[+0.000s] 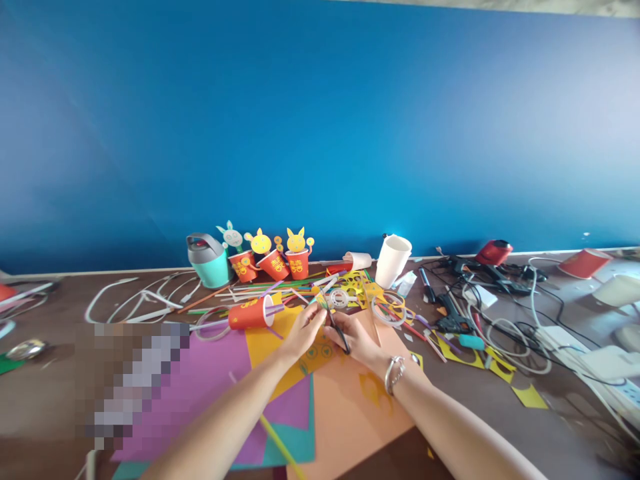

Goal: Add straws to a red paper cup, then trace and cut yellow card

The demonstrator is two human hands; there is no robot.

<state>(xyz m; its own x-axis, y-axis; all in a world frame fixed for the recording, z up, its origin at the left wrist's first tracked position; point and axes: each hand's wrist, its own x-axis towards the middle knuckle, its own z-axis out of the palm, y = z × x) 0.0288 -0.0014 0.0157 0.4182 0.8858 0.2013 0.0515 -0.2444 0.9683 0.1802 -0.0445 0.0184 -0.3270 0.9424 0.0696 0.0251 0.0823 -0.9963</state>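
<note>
My right hand [350, 335] grips a pair of scissors [341, 339] by the dark handles, a bracelet on its wrist. Close against it, my left hand [305, 328] pinches a small yellow paper piece [321, 301] at the scissors' blades. The paper's exact shape is too small to make out. Beneath both hands lie an orange-yellow sheet [285, 383] with drawn circles, a peach sheet [350, 420] and a purple sheet [200, 387]. A red paper cup [250, 313] rests on its side left of my left hand.
Red cups with paper animal heads [297, 263] and a teal container [210, 263] stand by the blue wall. A white cup [393, 261] stands behind my hands. Rightward lie a glue gun [453, 317], tangled cables, yellow scraps [530, 396] and a power strip [620, 393].
</note>
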